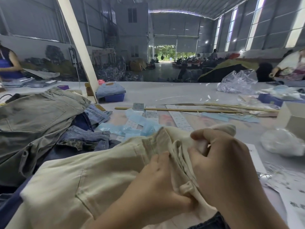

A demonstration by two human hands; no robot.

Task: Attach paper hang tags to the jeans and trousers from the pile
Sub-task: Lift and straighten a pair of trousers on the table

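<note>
Cream trousers [92, 176] lie across the near edge of the table [181, 95], waistband up between both hands. The left hand [158, 184] has its fingers curled into the cloth just left of the fly, thumb pinching a fold below a belt loop [186, 187]. The right hand [222, 164] is bunched over the waistband from the right, fingers bent around gathered fabric; whether it also holds a tag or fastener I cannot tell, since the palm hides it.

To the left, the pile [49, 123] of olive trousers and blue jeans waits, touching the cream pair. Strips of paper tags [178, 119] lie farther back in the middle, among blue tissue scraps [140, 128], with wooden sticks [179, 110] beyond them. More printed sheets [283, 182] sit near right.

By my reading, the step in hand is finding and opening the spot at the waistband or loop where the tag goes. No tag looks attached yet. The next move likely calls for one hand to keep the loop exposed while the other reaches far for a tag, then threads it without losing the fold.
</note>
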